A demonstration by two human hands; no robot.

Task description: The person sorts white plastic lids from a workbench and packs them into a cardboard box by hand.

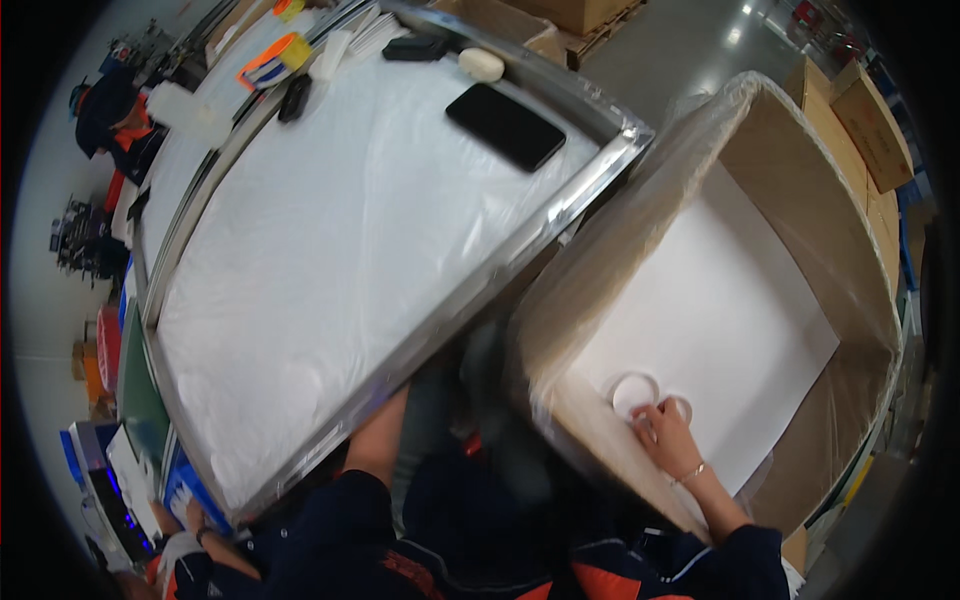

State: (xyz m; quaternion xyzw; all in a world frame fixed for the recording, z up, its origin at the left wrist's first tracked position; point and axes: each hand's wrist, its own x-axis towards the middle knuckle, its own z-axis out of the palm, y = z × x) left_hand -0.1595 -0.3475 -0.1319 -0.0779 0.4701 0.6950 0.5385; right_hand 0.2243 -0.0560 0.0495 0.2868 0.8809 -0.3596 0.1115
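Observation:
My right hand [660, 432] reaches into a large box [560, 330] lined with clear plastic film. Its fingers are closed at two round, shallow white pieces like lids or cups. One round white piece [635, 391] shows left of the fingertips, the other round piece [683, 408] just to their right. Below them a white sheet [730, 310] lies inside the box. My left forearm [378, 440] goes up to the metal-rimmed edge of the table [300, 270], which hides the hand. White film covers this table.
A black phone [506, 126], a cream oval object [481, 65] and a black object [414, 48] lie at the table's far end. An orange-and-white tape roll [275, 60] stands beyond. A co-worker [115, 115] is far left; another person's hand [190, 512] is lower left. Cartons [870, 130] stand behind the box.

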